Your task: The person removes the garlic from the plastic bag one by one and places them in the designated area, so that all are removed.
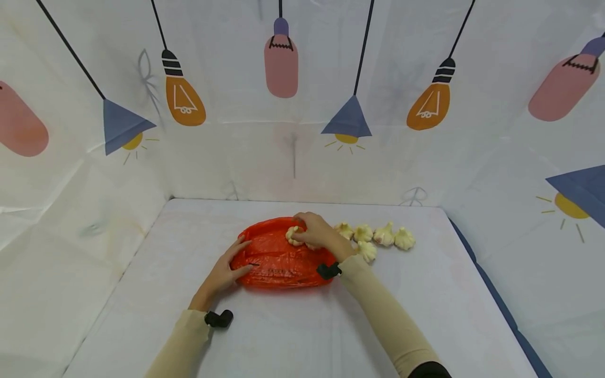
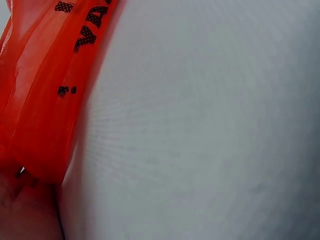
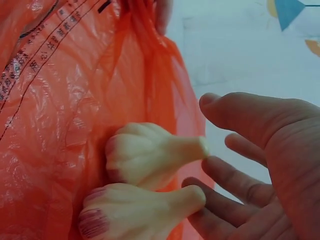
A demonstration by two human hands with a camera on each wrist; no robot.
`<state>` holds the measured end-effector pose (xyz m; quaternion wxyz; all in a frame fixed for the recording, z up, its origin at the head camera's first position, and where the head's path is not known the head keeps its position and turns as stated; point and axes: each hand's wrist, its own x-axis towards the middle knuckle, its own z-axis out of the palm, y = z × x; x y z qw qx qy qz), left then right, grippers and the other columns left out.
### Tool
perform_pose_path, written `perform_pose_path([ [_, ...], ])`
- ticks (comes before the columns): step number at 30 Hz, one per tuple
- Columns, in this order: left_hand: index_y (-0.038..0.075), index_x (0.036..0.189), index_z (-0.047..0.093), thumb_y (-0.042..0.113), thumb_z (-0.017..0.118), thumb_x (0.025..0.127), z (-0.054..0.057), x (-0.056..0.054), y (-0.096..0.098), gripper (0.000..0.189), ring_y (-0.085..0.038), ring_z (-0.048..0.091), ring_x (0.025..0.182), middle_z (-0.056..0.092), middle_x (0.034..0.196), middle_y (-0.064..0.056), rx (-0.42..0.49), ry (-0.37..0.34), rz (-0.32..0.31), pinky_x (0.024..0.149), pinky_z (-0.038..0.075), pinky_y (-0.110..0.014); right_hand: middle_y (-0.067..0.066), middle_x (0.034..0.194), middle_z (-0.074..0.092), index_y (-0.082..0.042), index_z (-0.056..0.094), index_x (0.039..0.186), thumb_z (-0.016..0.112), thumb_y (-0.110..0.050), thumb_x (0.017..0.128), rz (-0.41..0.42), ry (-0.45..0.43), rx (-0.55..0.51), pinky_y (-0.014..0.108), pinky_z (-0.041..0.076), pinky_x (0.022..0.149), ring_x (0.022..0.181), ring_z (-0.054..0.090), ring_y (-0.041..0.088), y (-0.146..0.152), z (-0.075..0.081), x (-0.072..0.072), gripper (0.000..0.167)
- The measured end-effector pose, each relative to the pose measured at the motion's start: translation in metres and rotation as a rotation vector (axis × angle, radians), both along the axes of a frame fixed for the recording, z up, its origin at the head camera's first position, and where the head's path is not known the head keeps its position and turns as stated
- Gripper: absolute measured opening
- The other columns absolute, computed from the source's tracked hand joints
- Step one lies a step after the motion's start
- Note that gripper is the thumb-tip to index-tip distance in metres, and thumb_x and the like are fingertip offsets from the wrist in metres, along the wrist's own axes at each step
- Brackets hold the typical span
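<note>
A red plastic bag [image 1: 279, 270] with dark print lies flattened on the white table. My left hand [image 1: 224, 273] rests on its left end, thumb and fingers spread apart. Over the bag's far right part is my right hand [image 1: 316, 231], beside a garlic bulb [image 1: 294, 235]. The right wrist view has two garlic bulbs lying on the red plastic, the upper bulb [image 3: 145, 155] and the lower bulb [image 3: 130, 212]. There the right hand [image 3: 260, 175] has its thumb apart from its fingers, and the fingertips are by the stems. Little of the left hand [image 2: 27, 212] appears in the left wrist view.
Right of the bag, several garlic bulbs [image 1: 384, 234] stand close together on the table [image 1: 425, 304]. A white sheet [image 1: 227, 152] printed with lamps and light bulbs hangs behind the table and on both sides.
</note>
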<state>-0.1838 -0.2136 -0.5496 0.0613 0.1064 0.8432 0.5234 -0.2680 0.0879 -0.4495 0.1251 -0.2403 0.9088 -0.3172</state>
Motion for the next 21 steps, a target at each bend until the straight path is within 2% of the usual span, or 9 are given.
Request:
perform_pose_path([
  [8,0.017,0.158,0.042,0.029,0.074,0.095,-0.002,-0.001,0.001,0.071,-0.044,0.012,0.158,0.017,0.173,-0.010,-0.017,0.024,-0.006,0.121,0.012,-0.074,0.012,0.128,0.067,-0.004,0.061,0.137,0.075,-0.020,0.095,0.026,-0.049,0.037,0.044,0.053,0.103,0.120,0.063,0.028,-0.002,-0.003,-0.002,0.047],
  [16,0.020,0.157,0.043,0.032,0.075,0.094,-0.001,-0.001,0.001,0.072,-0.044,0.012,0.158,0.016,0.173,-0.009,-0.024,-0.008,0.011,0.122,0.011,-0.073,0.014,0.130,0.064,-0.004,0.059,0.138,0.070,-0.002,0.095,0.079,-0.073,0.081,0.037,0.056,0.091,0.110,0.061,0.026,-0.017,-0.002,-0.006,0.044],
  [21,0.019,0.158,0.043,0.032,0.075,0.094,0.000,-0.001,0.001,0.072,-0.043,0.012,0.159,0.017,0.173,-0.009,-0.028,-0.011,0.010,0.122,0.011,-0.073,0.014,0.133,0.064,-0.004,0.060,0.138,0.067,0.002,0.096,0.109,-0.093,0.073,0.037,0.056,0.094,0.109,0.062,0.024,-0.030,0.001,-0.002,0.044],
])
